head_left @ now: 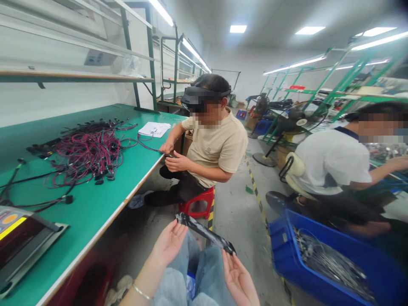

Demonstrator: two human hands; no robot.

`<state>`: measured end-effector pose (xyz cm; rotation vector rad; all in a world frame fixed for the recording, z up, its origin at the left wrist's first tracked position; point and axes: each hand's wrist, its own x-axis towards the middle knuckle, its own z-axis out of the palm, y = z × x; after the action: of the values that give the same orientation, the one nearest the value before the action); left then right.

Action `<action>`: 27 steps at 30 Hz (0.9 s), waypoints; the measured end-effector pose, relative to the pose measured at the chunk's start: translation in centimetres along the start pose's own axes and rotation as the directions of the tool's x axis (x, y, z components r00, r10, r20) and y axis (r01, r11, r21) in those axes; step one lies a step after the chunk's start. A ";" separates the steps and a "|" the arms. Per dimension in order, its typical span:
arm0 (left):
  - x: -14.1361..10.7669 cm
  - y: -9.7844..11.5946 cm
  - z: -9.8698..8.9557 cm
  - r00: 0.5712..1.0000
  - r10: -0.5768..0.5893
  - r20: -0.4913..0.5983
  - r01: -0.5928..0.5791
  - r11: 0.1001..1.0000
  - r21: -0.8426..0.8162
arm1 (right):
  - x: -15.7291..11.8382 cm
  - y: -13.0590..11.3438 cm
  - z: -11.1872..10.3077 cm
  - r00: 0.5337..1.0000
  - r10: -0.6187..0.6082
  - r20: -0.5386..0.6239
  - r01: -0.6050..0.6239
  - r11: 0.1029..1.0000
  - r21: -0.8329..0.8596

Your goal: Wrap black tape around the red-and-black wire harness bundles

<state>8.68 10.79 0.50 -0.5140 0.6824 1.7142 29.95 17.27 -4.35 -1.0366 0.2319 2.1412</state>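
Observation:
A long black bundle with a shiny, plastic-like surface (205, 233) is held above my lap, slanting down to the right. My left hand (169, 242), palm up, has its fingertips at the bundle's upper left end. At the lower right end, the fingers of my right hand (237, 276) hold it from below, palm also up. Both hands' thumbs are partly hidden or hard to make out. The green table (105, 216) lies to the left, with a tangled heap of red and black cables (89, 148) on it.
A person in a beige shirt (219, 144) sits ahead on a red stool (199, 204), hands at the table edge. Right of my legs stands a blue bin (279, 246) holding thin cables, beside another seated person (331, 161). A device (25, 242) rests on the near table corner.

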 end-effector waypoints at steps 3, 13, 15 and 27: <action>0.0 0.0 -0.1 1.000 -0.002 -0.009 0.002 1.000 -0.002 | -0.2 0.1 0.1 1.000 0.011 -0.021 -0.010 1.000 0.015; 0.2 0.0 -0.5 0.999 -0.009 -0.032 0.009 1.000 -0.013 | 0.5 0.0 -0.7 1.000 0.021 -0.022 -0.021 1.000 0.003; 0.2 -0.1 -0.5 0.999 -0.009 -0.038 0.009 1.000 -0.011 | 0.5 -0.1 -0.7 0.999 0.020 -0.032 -0.020 1.000 -0.006; 0.7 -0.4 -1.2 0.998 0.005 -0.057 -0.004 1.000 0.011 | 1.1 -0.1 -1.7 0.998 0.043 -0.041 -0.043 0.999 0.016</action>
<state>8.90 10.50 -0.90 -0.5561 0.7342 1.7040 30.61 17.12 -6.30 -1.0774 0.2918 2.1546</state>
